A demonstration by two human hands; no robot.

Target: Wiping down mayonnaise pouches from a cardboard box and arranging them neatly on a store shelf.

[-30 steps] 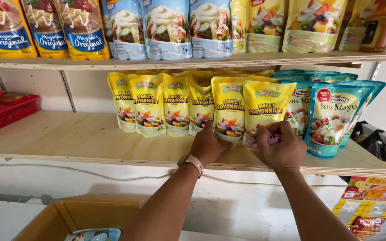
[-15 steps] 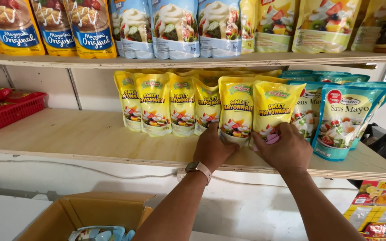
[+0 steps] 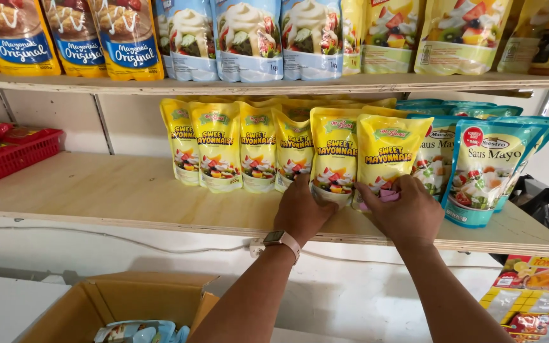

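**On the wooden shelf: both hands at the yellow pouches**

On the pale wooden middle shelf [image 3: 96, 197], a row of glossy yellow stand-up plastic pouches [image 3: 258, 146] stands upright, side by side. The left hand [image 3: 303, 213], with a brown-strapped wristwatch [image 3: 281, 240], presses its fingers against the base of 1 front yellow pouch [image 3: 335, 149]. The right hand [image 3: 408, 213] curls its fingers around the bottom edge of the neighbouring front yellow pouch [image 3: 389, 155]; whether it truly pinches the pouch cannot be told. These 2 pouches stand touching each other near the shelf's front edge. Just right of them stand teal plastic pouches [image 3: 487, 168]. A red plastic basket [image 3: 14, 159] sits at the far left. Below, an open brown cardboard box [image 3: 128, 305] holds light-blue packets [image 3: 138, 331]. The upper shelf [image 3: 160, 84] carries more pouches.
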